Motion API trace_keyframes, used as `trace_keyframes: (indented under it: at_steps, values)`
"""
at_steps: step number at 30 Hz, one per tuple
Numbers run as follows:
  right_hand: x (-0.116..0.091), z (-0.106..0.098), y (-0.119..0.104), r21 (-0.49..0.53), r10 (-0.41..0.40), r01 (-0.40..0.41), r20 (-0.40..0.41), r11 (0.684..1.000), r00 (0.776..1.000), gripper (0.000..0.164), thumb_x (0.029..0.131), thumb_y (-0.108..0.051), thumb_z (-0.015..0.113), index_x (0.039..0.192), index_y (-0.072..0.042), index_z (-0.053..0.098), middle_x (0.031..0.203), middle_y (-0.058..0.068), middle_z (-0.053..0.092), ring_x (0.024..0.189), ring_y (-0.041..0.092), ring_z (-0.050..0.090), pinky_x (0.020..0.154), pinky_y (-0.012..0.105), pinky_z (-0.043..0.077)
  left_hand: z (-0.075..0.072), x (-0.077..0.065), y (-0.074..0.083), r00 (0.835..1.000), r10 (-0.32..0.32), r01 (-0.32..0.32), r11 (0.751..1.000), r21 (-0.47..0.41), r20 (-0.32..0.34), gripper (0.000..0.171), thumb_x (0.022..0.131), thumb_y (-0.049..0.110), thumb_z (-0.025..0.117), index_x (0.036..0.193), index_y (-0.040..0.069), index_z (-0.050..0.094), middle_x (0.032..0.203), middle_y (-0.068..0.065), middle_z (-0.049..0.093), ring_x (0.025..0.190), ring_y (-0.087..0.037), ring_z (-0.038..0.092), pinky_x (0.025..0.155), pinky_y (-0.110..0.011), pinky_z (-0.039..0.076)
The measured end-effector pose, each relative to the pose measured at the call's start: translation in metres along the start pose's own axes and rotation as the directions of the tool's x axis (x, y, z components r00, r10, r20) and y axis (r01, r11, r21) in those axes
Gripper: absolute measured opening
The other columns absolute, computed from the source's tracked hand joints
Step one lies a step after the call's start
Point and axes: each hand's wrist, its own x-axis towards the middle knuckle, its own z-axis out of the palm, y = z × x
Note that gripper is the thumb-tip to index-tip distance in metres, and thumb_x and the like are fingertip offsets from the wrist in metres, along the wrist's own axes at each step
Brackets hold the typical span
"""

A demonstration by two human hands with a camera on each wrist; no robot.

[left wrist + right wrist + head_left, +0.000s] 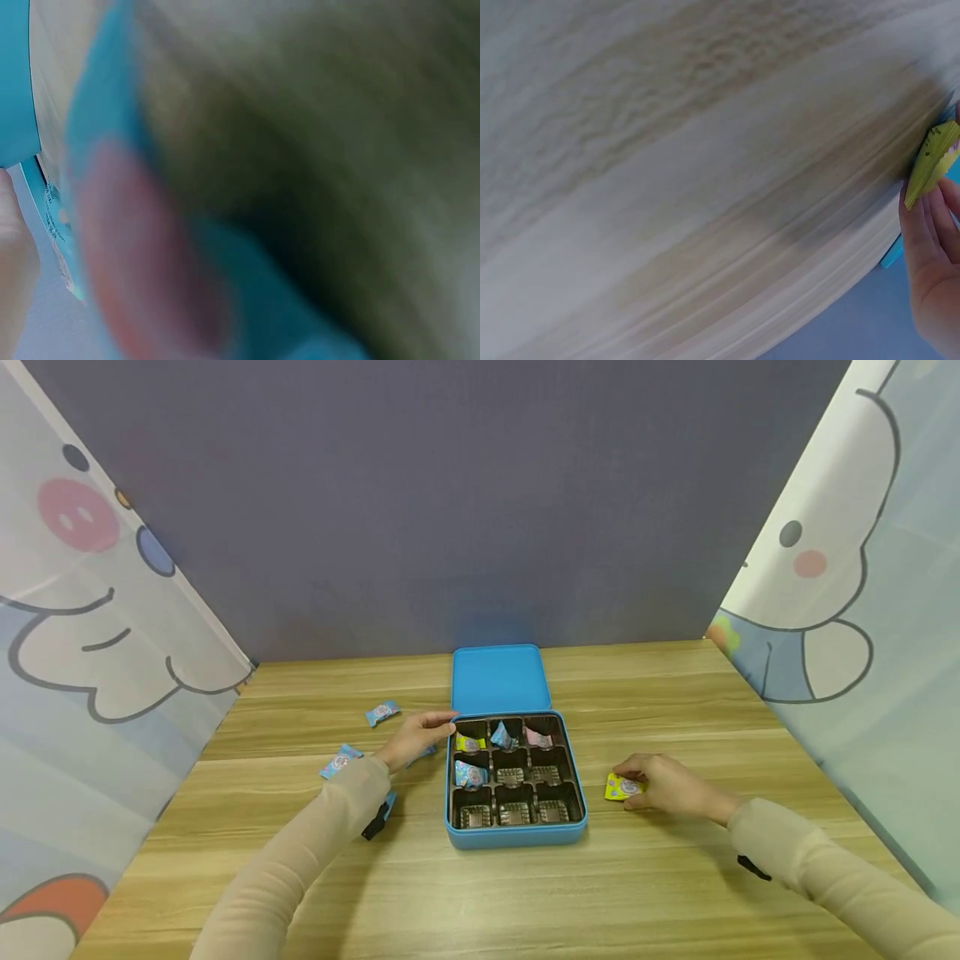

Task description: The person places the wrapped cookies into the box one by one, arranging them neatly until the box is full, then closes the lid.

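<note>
An open blue tin [517,837] stands mid-table, its dark tray split into square compartments. Wrapped candies sit in it: a yellow candy [470,743], a blue candy [502,737] and a pink candy [538,738] along the back row, another blue candy [471,774] at middle left. My left hand [412,737] touches the tin's back left corner with fairly straight fingers; the left wrist view is mostly blurred. Right of the tin, my right hand [663,787] pinches a yellow wrapped candy [621,787] at the table; the right wrist view shows this candy [934,161] between thumb and fingers.
Left of the tin lie loose blue candies, one at the back [383,712] and one farther left [341,761]; others are partly hidden by my left arm. The tin's lid [501,679] lies folded back behind it. A grey panel [480,510] closes off the table's far edge.
</note>
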Motion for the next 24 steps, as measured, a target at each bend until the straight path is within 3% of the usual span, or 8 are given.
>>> trace_keyframes:
  at_steps: [7, 14, 24]
  values:
    - [0.0000, 0.0007, -0.0037, -0.055, 0.003, -0.003, 0.005, 0.998, 1.000, 0.048, 0.070, -0.014, 0.079, 0.112, 0.004, 0.062, 0.106, 0.015, 0.063, 0.089, 0.023, 0.061, 0.073, 0.033, 0.054, -0.0001, -0.0013, -0.0014, 1.000, 0.012, -0.012, 1.000, 0.020, 0.000, 0.049, 0.092, 0.033, 0.055, 0.135, 0.010, 0.046, 0.139, -0.012, 0.043, 0.126, -0.030, 0.043, 0.104, -0.043, 0.039]
    - [-0.0002, -0.0003, -0.0062, -0.054, 0.007, -0.007, 0.008, 0.999, 1.000, 0.047, 0.071, -0.013, 0.078, 0.112, 0.003, 0.062, 0.108, 0.017, 0.063, 0.090, 0.023, 0.061, 0.072, 0.033, 0.054, -0.0005, -0.0018, -0.0005, 1.000, -0.008, 0.008, 1.000, 0.016, -0.004, 0.049, 0.092, 0.033, 0.055, 0.135, 0.011, 0.047, 0.139, -0.009, 0.045, 0.126, -0.028, 0.043, 0.104, -0.041, 0.039]
    - [0.0020, 0.0005, -0.0077, -0.057, 0.025, -0.026, -0.013, 0.998, 1.000, 0.045, 0.072, -0.010, 0.077, 0.113, 0.003, 0.061, 0.109, 0.017, 0.062, 0.090, 0.024, 0.061, 0.071, 0.033, 0.053, -0.0018, -0.0003, -0.0019, 1.000, 0.012, -0.012, 1.000, 0.012, 0.001, 0.048, 0.092, 0.033, 0.056, 0.134, 0.013, 0.048, 0.138, -0.010, 0.046, 0.125, -0.029, 0.044, 0.103, -0.041, 0.040]
